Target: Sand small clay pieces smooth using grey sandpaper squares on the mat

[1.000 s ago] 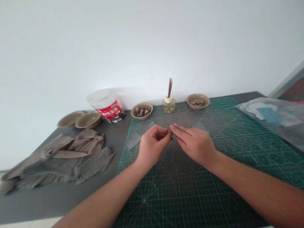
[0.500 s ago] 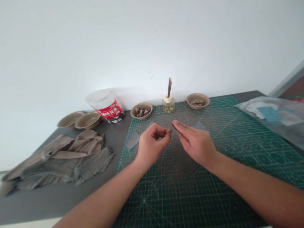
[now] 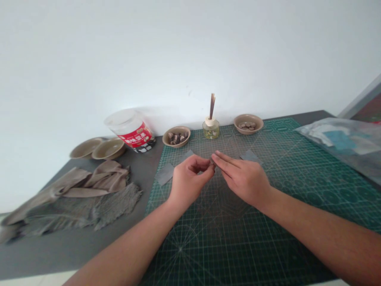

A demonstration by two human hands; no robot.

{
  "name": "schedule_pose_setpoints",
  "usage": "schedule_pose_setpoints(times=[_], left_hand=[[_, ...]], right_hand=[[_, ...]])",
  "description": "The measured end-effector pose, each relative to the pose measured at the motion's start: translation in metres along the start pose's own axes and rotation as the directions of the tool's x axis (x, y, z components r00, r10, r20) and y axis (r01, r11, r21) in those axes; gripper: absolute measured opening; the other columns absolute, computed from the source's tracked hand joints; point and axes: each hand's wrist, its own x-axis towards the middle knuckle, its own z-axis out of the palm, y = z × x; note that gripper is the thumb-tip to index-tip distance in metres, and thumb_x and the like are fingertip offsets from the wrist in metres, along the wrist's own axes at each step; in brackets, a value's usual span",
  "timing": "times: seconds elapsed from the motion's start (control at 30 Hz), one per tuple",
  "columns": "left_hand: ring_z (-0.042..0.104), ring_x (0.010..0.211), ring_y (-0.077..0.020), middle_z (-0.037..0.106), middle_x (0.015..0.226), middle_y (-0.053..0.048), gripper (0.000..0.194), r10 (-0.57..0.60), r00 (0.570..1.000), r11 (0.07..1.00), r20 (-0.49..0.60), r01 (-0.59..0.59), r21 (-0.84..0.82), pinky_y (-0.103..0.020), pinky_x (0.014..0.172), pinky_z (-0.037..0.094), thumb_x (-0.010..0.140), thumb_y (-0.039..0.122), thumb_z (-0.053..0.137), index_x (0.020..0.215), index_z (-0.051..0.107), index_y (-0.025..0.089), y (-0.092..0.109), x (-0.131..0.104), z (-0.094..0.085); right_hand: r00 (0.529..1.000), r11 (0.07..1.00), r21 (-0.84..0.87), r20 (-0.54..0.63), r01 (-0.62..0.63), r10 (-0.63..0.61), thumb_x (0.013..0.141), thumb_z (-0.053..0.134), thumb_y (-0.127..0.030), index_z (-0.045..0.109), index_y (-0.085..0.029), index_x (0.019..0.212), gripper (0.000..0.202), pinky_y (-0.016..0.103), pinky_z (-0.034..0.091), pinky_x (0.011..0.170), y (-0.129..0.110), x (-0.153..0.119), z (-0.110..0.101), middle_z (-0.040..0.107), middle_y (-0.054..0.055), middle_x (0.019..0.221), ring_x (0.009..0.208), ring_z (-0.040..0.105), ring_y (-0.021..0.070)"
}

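Over the green cutting mat [image 3: 238,246] both hands meet at the fingertips. My left hand [image 3: 190,176] is closed, pinching a small brown piece [image 3: 212,162] between thumb and forefinger; its exact kind does not show. Against that piece rest the fingers of my right hand [image 3: 244,174], pressed together and pointing left. Whatever lies under them is hidden. Grey square sheets, perhaps sandpaper, lie on the mat: one sheet [image 3: 165,174] left of my left hand, another [image 3: 188,155] just behind it, and a third sheet [image 3: 251,156] beyond my right hand.
At the back stand a bowl of brown and dark lumps [image 3: 176,137], a reed diffuser [image 3: 211,128] and a bowl of flat brown pieces [image 3: 248,124]. On the left are a red-labelled plastic tub [image 3: 131,131], two bowls [image 3: 108,149] and a crumpled cloth [image 3: 80,198]. A plastic bag [image 3: 345,139] lies right.
My right hand has moved slightly left, so its fingertips now touch the brown piece. My left hand keeps its pinch. The camera view has shifted a little.
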Motion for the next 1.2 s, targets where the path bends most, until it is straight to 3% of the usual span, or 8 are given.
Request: schedule_pose_setpoints(times=[0.13,0.3,0.37,0.43,0.6,0.83,1.2], left_hand=[[0.065,0.065,-0.0129,0.071,0.071,-0.001,0.014,0.013,1.000,1.000,-0.015,-0.013,-0.015,-0.024,0.062,0.052,0.077,0.024,0.079,0.075,0.068,0.017,0.000,-0.001,0.000],[0.070,0.071,-0.0162,0.072,0.076,-0.002,0.017,-0.001,1.000,0.990,-0.006,0.001,-0.139,-0.027,0.066,0.056,0.078,0.024,0.079,0.082,0.065,0.017,0.000,0.000,0.001],[0.070,0.073,-0.0156,0.072,0.077,-0.002,0.016,0.009,1.000,0.990,0.010,-0.007,-0.141,-0.026,0.067,0.056,0.077,0.021,0.079,0.082,0.064,0.017,-0.001,0.000,0.001],[0.069,0.072,-0.0142,0.070,0.076,-0.001,0.015,0.013,1.000,0.992,0.025,-0.010,-0.122,-0.025,0.067,0.055,0.076,0.017,0.077,0.082,0.063,0.017,-0.001,0.001,0.001],[0.060,0.065,-0.0105,0.064,0.071,0.002,0.016,0.049,0.998,0.998,0.037,-0.047,-0.040,-0.022,0.062,0.049,0.077,0.016,0.075,0.074,0.060,0.018,-0.004,0.004,-0.001],[0.062,0.072,-0.0133,0.068,0.078,-0.001,0.022,0.081,0.995,0.996,0.055,-0.079,-0.038,-0.026,0.067,0.052,0.079,0.021,0.074,0.069,0.056,0.018,-0.005,0.003,-0.002],[0.074,0.075,-0.0173,0.076,0.083,-0.003,0.024,0.005,0.998,0.963,0.068,0.013,-0.270,-0.033,0.074,0.062,0.081,0.025,0.078,0.094,0.060,0.018,0.000,0.006,-0.004]], right_hand=[[1.000,0.998,0.066,-0.011,-0.003,0.004,0.099,0.051,-0.013,0.065,-0.010,0.132,0.035,0.035,0.063,0.081,0.003,0.000,0.002,0.066,0.010,0.134,0.101,0.075,0.0237],[0.961,0.945,0.179,0.082,-0.274,0.263,0.097,0.053,-0.011,0.066,-0.014,0.131,0.037,0.033,0.060,0.093,0.014,0.002,0.006,0.073,0.008,0.124,0.107,0.073,0.0222],[0.948,0.922,0.219,0.063,-0.319,0.313,0.097,0.054,-0.011,0.066,-0.016,0.131,0.037,0.031,0.060,0.093,0.013,0.002,0.006,0.074,0.007,0.122,0.105,0.074,0.0207],[0.955,0.920,0.261,0.026,-0.292,0.296,0.098,0.053,-0.012,0.065,-0.017,0.132,0.037,0.029,0.058,0.097,0.008,0.002,0.004,0.073,0.007,0.125,0.109,0.072,0.0192],[0.994,0.957,0.269,0.012,-0.107,0.107,0.099,0.050,-0.012,0.063,-0.013,0.135,0.038,0.031,0.056,0.103,-0.003,0.001,0.003,0.065,0.010,0.135,0.119,0.068,0.0200],[0.998,0.984,0.166,0.012,-0.059,0.058,0.099,0.052,-0.014,0.064,-0.018,0.135,0.038,0.033,0.061,0.094,-0.001,-0.001,0.004,0.065,0.009,0.135,0.110,0.072,0.0228],[0.960,0.917,0.284,0.073,-0.281,0.272,0.096,0.054,-0.011,0.067,-0.016,0.130,0.037,0.033,0.058,0.098,0.011,0.001,0.006,0.072,0.007,0.126,0.111,0.072,0.0207]])
